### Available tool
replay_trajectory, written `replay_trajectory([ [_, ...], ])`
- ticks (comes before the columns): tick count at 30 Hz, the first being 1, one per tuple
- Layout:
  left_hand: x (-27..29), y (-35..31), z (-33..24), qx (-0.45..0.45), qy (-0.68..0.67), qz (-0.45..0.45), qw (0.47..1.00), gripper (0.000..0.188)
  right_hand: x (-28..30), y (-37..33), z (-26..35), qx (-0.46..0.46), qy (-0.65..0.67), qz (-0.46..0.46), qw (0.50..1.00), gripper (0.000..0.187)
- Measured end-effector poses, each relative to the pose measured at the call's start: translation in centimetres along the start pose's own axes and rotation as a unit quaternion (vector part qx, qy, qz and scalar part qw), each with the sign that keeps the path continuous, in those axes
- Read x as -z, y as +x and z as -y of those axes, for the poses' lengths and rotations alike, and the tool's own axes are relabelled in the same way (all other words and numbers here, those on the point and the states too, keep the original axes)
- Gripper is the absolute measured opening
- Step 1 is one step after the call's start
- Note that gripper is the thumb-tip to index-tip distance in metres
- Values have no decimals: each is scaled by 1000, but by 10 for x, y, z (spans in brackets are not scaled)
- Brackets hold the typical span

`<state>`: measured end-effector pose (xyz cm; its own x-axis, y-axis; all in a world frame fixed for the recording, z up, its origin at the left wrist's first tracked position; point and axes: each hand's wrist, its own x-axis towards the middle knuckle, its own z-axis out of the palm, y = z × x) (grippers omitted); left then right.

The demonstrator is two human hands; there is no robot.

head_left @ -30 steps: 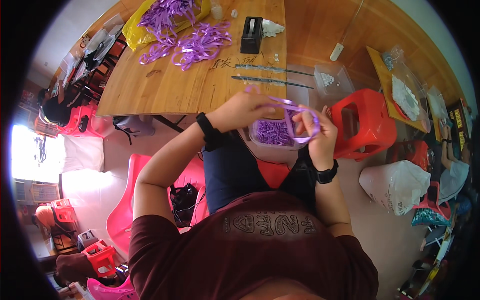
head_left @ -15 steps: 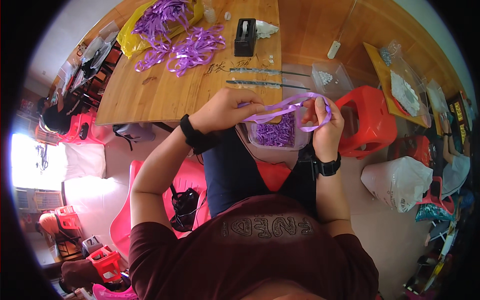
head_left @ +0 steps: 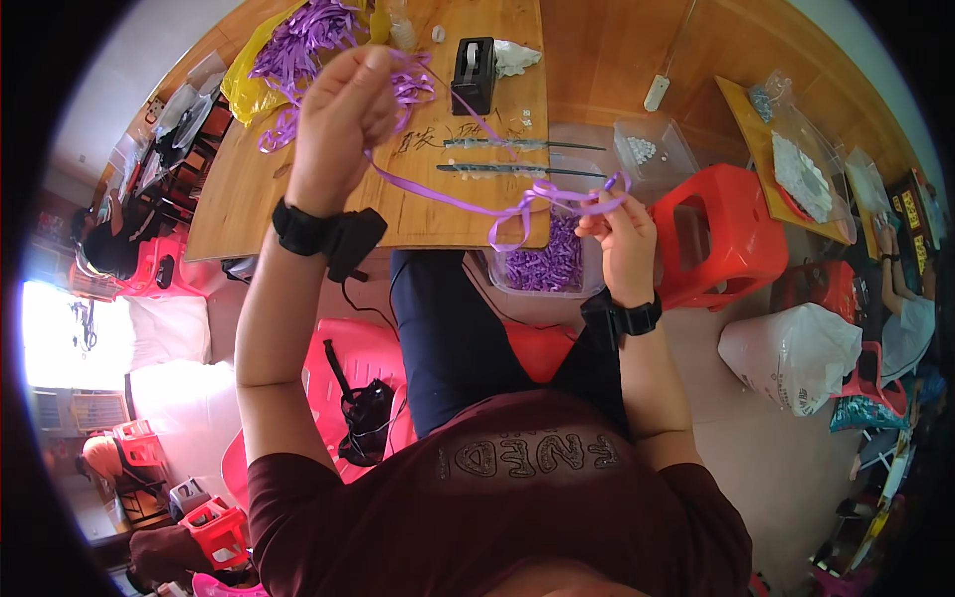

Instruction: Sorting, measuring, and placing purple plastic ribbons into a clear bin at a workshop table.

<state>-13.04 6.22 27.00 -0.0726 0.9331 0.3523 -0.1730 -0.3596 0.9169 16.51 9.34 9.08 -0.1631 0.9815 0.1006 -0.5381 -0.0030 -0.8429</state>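
A purple ribbon (head_left: 434,197) hangs in loops between my two hands, over the table's near edge. My left hand (head_left: 348,114) is raised over the table and closed, with the ribbon running out of it on both sides. Lower and to the right, my right hand (head_left: 627,244) pinches the looped end of the ribbon between thumb and fingers. Below the ribbon, a clear plastic tub (head_left: 497,275) holds many short purple ribbon pieces (head_left: 545,264). Two thin dark rods (head_left: 517,169), partly under clear tape, lie on the wooden table (head_left: 298,214) and stick out past its right edge.
A yellow bag (head_left: 244,90) of purple ribbon stands at the far left of the table. Beside it is a black tape dispenser (head_left: 473,80). A clear box (head_left: 671,154) with white pieces and a red stool (head_left: 721,239) are to the right. A white sack (head_left: 791,353) stands on the floor.
My left hand has moved up and to the left, away from my right hand, drawing the ribbon out between them. My right hand has shifted slightly left and down, still on the ribbon.
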Motion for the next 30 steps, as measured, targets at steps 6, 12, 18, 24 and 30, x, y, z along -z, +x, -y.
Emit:
replay_trajectory([
  [6,31,38,-43,-75,39,-98,992,20,7,14,-2,17,121,-58,991,19],
  [12,99,72,-37,-49,148,-197,968,26,41,16,9,51,222,-134,964,20],
  [18,196,87,16,-33,723,-113,681,30,35,10,29,37,125,6,991,21],
  [24,30,22,85,-19,451,85,888,45,14,1,64,-102,-148,114,977,15],
  [30,-80,-35,127,98,204,268,936,42,-10,-1,76,31,-452,232,861,8],
])
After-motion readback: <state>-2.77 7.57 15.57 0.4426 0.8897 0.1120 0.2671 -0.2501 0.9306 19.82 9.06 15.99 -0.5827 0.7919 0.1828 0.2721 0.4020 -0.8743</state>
